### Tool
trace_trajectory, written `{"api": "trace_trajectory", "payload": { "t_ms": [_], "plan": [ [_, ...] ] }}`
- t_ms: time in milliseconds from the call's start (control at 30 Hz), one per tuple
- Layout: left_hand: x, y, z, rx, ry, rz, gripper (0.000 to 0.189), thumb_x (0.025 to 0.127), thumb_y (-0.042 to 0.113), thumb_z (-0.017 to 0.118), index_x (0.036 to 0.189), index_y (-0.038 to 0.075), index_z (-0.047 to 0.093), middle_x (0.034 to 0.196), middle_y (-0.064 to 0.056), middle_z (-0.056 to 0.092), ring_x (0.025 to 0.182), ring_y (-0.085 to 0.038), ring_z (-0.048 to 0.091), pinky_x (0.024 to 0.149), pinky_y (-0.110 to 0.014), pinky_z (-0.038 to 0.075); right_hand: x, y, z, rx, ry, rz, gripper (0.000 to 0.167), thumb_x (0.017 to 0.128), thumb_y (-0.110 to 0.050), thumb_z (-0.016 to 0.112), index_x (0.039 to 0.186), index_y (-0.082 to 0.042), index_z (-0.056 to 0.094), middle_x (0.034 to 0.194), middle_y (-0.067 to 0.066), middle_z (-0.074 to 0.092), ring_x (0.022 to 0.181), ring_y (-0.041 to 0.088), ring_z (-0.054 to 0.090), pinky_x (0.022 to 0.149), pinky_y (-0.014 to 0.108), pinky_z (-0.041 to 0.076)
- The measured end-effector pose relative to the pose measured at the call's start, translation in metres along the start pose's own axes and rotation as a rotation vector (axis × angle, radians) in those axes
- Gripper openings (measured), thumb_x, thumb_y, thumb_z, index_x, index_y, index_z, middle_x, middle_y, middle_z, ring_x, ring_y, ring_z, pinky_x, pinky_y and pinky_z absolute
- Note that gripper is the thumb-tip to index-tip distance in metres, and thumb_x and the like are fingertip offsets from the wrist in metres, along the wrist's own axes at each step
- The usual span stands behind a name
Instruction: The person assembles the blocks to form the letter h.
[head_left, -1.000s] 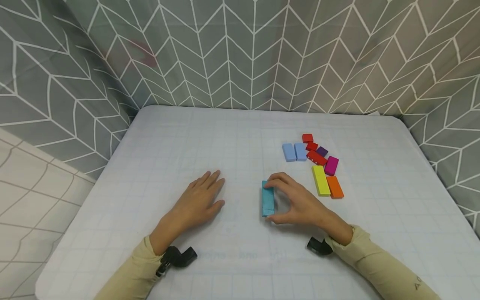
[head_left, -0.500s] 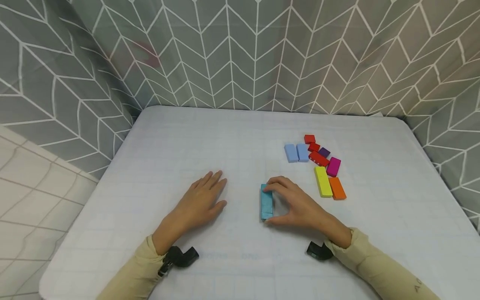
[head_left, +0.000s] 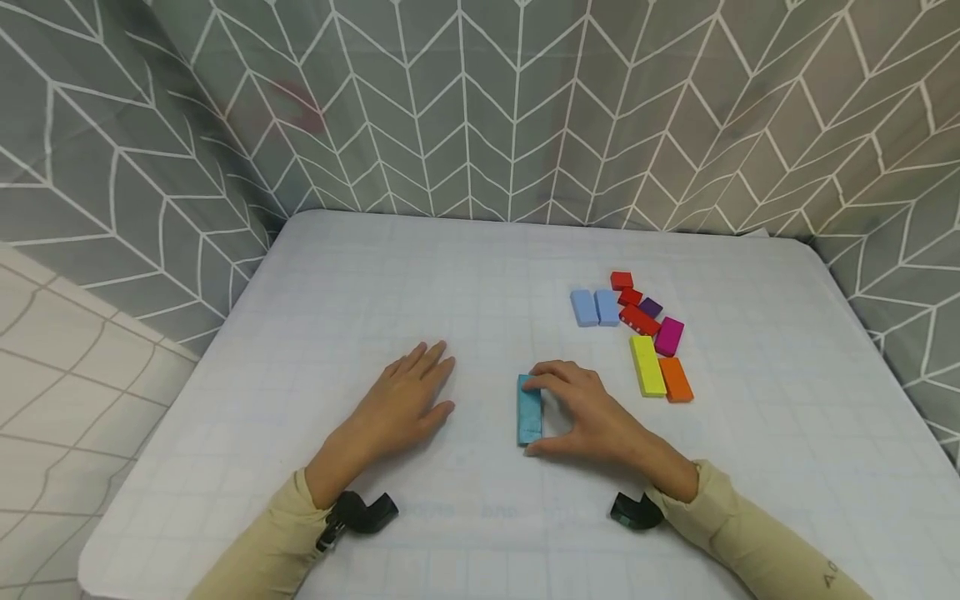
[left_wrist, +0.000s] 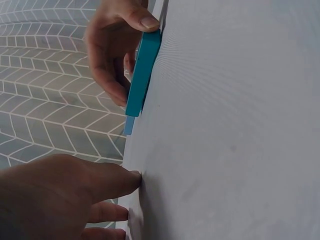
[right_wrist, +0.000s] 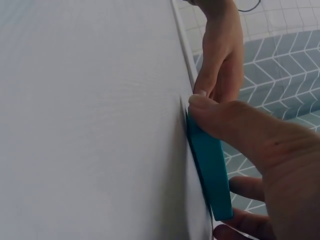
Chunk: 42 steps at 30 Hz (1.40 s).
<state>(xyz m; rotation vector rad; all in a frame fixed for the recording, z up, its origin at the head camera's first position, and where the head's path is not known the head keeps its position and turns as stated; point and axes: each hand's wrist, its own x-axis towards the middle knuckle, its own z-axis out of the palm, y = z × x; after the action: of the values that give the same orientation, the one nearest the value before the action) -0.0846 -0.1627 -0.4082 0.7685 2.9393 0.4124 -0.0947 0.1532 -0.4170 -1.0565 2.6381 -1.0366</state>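
A teal rectangular block [head_left: 529, 412] lies lengthwise away from me near the middle of the white table. My right hand [head_left: 592, 414] grips it by its two ends, thumb at the near end and fingers at the far end. In the right wrist view the thumb presses one end of the teal block [right_wrist: 210, 167], which sits right at the table surface. My left hand [head_left: 401, 402] rests on the table to the left of the block, fingers spread and straight, touching no block. The left wrist view shows the teal block [left_wrist: 145, 75] beyond my left thumb.
Right of my right hand, a yellow block [head_left: 647, 367] stands beside an orange block [head_left: 676, 380]. Farther back lie a magenta block [head_left: 669, 336], a purple one [head_left: 650, 307], several red blocks [head_left: 639, 320] and two light blue blocks [head_left: 584, 308]. A patterned curtain [head_left: 480, 108] hangs behind the table.
My right hand has slid the teal block a little toward me and slightly left. The left hand stays in place; the whole view has shifted slightly.
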Motion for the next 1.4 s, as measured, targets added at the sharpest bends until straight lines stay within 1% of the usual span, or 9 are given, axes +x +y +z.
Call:
{"api": "trace_trajectory", "payload": {
  "t_ms": [400,533,600,733,900,1067,1167,1267,1400],
  "plan": [
    [0.000,0.002,0.001,0.001,0.005,0.005,0.064,0.103,0.032,0.065,0.154,-0.002,0.046,0.163,-0.023,0.033,0.151,-0.045,0.025,0.120,-0.060,0.026,-0.002,-0.005,0.002,-0.061,-0.011,-0.005,0.075,0.074,-0.040,0.095,0.136,-0.016,0.062,0.145,0.007,0.051,0.135,0.027,0.044,0.111,0.056,0.035],
    [0.002,0.007,0.004,-0.036,0.018,-0.002,0.064,0.102,0.032,0.067,0.153,-0.002,0.048,0.164,-0.026,0.031,0.153,-0.046,0.019,0.120,-0.062,0.023,-0.001,-0.005,0.000,-0.075,-0.023,0.005,0.077,0.074,-0.041,0.095,0.139,-0.016,0.061,0.147,0.006,0.050,0.137,0.026,0.042,0.113,0.057,0.034],
    [0.003,0.010,0.007,-0.046,0.030,0.014,0.064,0.101,0.031,0.069,0.152,-0.001,0.048,0.164,-0.028,0.029,0.153,-0.047,0.015,0.120,-0.063,0.021,-0.001,-0.005,0.000,-0.079,-0.025,0.004,0.078,0.075,-0.041,0.094,0.140,-0.016,0.061,0.148,0.006,0.050,0.138,0.026,0.042,0.113,0.057,0.033],
    [0.004,0.018,0.013,-0.063,0.063,0.104,0.064,0.099,0.030,0.070,0.152,0.000,0.049,0.164,-0.026,0.030,0.153,-0.046,0.017,0.121,-0.061,0.021,-0.002,-0.005,0.000,-0.088,-0.029,0.004,0.081,0.075,-0.044,0.094,0.142,-0.015,0.060,0.148,0.005,0.051,0.138,0.026,0.043,0.113,0.058,0.033],
    [0.002,0.027,0.019,-0.137,0.107,0.292,0.061,0.100,0.027,0.067,0.152,0.002,0.049,0.161,-0.021,0.038,0.151,-0.042,0.029,0.120,-0.056,0.028,-0.005,-0.007,-0.003,-0.106,-0.033,0.012,0.086,0.075,-0.052,0.091,0.147,-0.016,0.058,0.151,0.005,0.049,0.140,0.026,0.042,0.113,0.061,0.034],
    [0.003,0.034,0.023,-0.193,0.141,0.452,0.058,0.100,0.023,0.067,0.152,0.002,0.050,0.158,-0.017,0.044,0.147,-0.033,0.039,0.118,-0.049,0.034,-0.008,-0.005,-0.019,-0.088,0.045,0.016,0.080,0.079,-0.042,0.092,0.145,-0.012,0.059,0.152,0.008,0.049,0.140,0.028,0.043,0.111,0.063,0.037],
    [0.005,0.036,0.023,-0.213,0.136,0.504,0.056,0.101,0.022,0.067,0.152,0.003,0.051,0.158,-0.015,0.045,0.147,-0.029,0.040,0.118,-0.046,0.036,-0.010,0.001,-0.032,-0.081,0.121,0.020,0.068,0.083,-0.030,0.090,0.141,-0.008,0.061,0.149,0.010,0.052,0.138,0.030,0.045,0.109,0.063,0.041],
    [0.006,0.038,0.023,-0.211,0.098,0.530,0.054,0.103,0.023,0.065,0.152,0.006,0.052,0.160,-0.012,0.043,0.148,-0.027,0.038,0.118,-0.045,0.036,-0.013,0.013,-0.046,-0.089,0.208,0.018,0.058,0.084,-0.017,0.088,0.136,-0.005,0.064,0.146,0.013,0.056,0.136,0.033,0.048,0.105,0.062,0.046],
    [0.008,0.038,0.024,-0.167,0.063,0.579,0.052,0.104,0.024,0.064,0.152,0.008,0.053,0.162,-0.008,0.042,0.149,-0.028,0.037,0.117,-0.045,0.037,-0.023,0.029,-0.064,-0.124,0.260,0.070,0.052,0.084,-0.009,0.087,0.132,-0.001,0.066,0.144,0.015,0.057,0.136,0.036,0.047,0.103,0.063,0.047]
  ]
}}
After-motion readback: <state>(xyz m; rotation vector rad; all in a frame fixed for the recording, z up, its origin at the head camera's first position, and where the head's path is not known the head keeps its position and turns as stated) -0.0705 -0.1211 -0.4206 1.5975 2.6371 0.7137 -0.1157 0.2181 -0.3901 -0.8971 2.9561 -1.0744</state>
